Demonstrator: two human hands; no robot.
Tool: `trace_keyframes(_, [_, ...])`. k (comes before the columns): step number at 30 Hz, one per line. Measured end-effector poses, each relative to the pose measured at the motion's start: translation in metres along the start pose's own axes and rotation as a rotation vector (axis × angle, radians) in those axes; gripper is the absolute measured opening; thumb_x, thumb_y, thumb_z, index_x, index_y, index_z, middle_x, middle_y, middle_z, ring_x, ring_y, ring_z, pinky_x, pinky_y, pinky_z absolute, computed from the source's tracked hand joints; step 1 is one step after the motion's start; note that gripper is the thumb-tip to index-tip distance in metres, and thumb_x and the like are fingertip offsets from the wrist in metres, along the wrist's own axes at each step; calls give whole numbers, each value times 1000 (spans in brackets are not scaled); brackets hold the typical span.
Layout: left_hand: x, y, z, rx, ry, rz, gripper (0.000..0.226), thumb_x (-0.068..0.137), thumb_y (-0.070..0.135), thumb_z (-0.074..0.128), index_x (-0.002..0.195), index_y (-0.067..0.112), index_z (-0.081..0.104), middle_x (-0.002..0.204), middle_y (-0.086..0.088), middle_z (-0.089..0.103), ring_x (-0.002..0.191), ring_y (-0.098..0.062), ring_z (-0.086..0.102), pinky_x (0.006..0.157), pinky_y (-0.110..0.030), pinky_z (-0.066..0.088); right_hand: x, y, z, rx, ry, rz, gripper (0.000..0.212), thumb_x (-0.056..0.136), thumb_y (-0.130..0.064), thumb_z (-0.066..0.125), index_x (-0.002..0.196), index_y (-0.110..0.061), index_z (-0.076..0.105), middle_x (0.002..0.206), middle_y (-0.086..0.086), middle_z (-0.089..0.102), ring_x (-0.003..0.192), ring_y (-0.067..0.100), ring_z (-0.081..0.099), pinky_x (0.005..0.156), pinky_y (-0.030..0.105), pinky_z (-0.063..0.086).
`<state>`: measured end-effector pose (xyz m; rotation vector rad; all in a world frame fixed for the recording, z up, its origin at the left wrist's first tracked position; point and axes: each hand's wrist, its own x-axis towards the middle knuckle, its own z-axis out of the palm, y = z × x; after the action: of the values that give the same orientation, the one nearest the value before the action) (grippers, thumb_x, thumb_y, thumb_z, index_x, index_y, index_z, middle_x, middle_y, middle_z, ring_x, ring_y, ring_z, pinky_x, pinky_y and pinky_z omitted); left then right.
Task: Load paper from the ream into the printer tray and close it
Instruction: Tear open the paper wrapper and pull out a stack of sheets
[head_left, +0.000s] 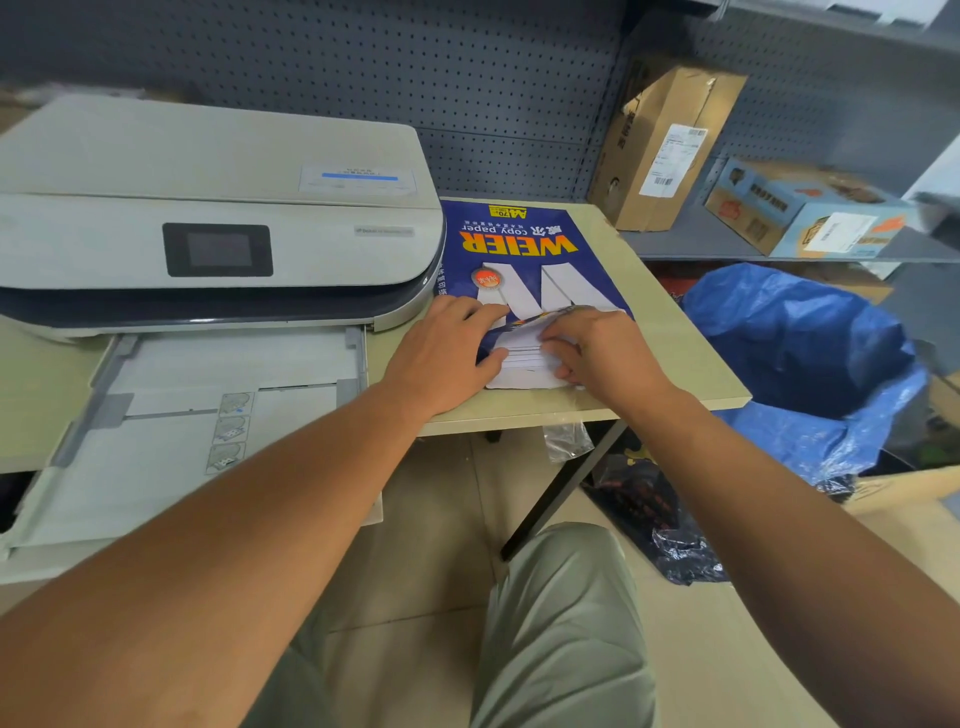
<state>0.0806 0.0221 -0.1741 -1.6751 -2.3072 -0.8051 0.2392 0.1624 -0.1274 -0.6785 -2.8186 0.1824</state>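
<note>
A blue ream of copy paper (524, 249) lies flat on the table to the right of the white printer (208, 208). Its near end is torn open and white sheets (524, 358) show there. My left hand (447, 353) rests on the ream's near left corner, thumb against the sheet edges. My right hand (597, 348) grips the open end, fingers curled over the white sheets and the lifted wrapper flap. The printer's paper tray (171, 431) is pulled out toward me, with grey guides showing.
The light wooden table (675, 364) ends just right of the ream. A blue plastic bag (810, 353) sits beyond that edge. Cardboard boxes (665, 145) stand on grey shelves at the right. A pegboard wall is behind. My knees are under the table edge.
</note>
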Motion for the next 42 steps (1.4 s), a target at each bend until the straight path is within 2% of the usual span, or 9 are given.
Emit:
trace_keyframes(3, [0, 0, 0, -4, 5, -6, 57, 94, 47, 59, 145, 23, 47, 141, -4, 56, 133, -22, 45, 98, -36, 49, 2, 0, 0, -116, -22, -20, 23, 93, -10, 64, 115, -12, 72, 114, 12, 72, 100, 31, 67, 94, 37, 55])
trace_keyframes(8, [0, 0, 1, -2, 24, -8, 53, 97, 45, 56, 144, 23, 49, 139, -4, 57, 132, -22, 46, 98, -37, 50, 4, -3, 9, -235, 9, -43, 48, 81, -4, 75, 127, -12, 63, 123, 15, 69, 110, 35, 66, 92, 42, 55])
trace_keyframes(10, [0, -1, 2, -2, 30, -6, 49, 98, 42, 54, 143, 23, 50, 137, -4, 58, 130, -21, 47, 97, -37, 51, 1, -4, 14, -272, 106, -110, 41, 77, 3, 71, 117, -6, 66, 112, 20, 71, 98, 40, 69, 77, 44, 58])
trace_keyframes(13, [1, -2, 3, 8, 25, 5, 47, 98, 38, 56, 143, 25, 51, 133, -3, 59, 128, -21, 47, 96, -37, 51, -3, -7, 21, -344, 231, -186, 30, 66, 8, 72, 94, -3, 68, 87, 19, 72, 72, 38, 70, 53, 35, 54])
trace_keyframes(19, [1, -2, 2, 1, 17, 1, 46, 96, 33, 57, 141, 24, 54, 127, -3, 61, 122, -24, 49, 92, -42, 54, 0, -14, 28, -266, 307, -132, 19, 69, 4, 67, 87, -3, 65, 82, 17, 69, 61, 38, 64, 43, 34, 45])
trace_keyframes(25, [1, -3, 2, -13, 16, -16, 47, 98, 39, 54, 142, 23, 52, 134, -2, 59, 128, -21, 47, 98, -38, 52, -1, -12, 29, -310, 241, -81, 28, 79, -6, 75, 106, -11, 72, 106, 10, 72, 84, 33, 72, 55, 38, 57])
trace_keyframes(29, [1, -1, 0, -78, -11, -25, 58, 94, 56, 41, 141, 23, 53, 138, -1, 59, 130, -20, 46, 103, -37, 47, -7, -18, 27, -340, 247, -49, 27, 74, -6, 79, 100, -13, 75, 100, 8, 75, 80, 30, 73, 51, 33, 55])
trace_keyframes(37, [-2, 3, -7, -155, -42, 20, 60, 97, 53, 27, 138, 22, 57, 137, -2, 61, 130, -21, 46, 107, -42, 45, -37, -21, 23, -320, 261, 13, 30, 82, -15, 76, 112, -19, 71, 114, 2, 74, 95, 26, 73, 63, 37, 61])
trace_keyframes(42, [-5, 3, -10, -158, -97, 31, 59, 98, 53, 25, 138, 24, 58, 137, 1, 62, 129, -21, 47, 107, -45, 44, -55, -31, 22, -309, 256, 23, 39, 76, -11, 80, 113, -21, 70, 115, -1, 73, 94, 24, 72, 58, 35, 60])
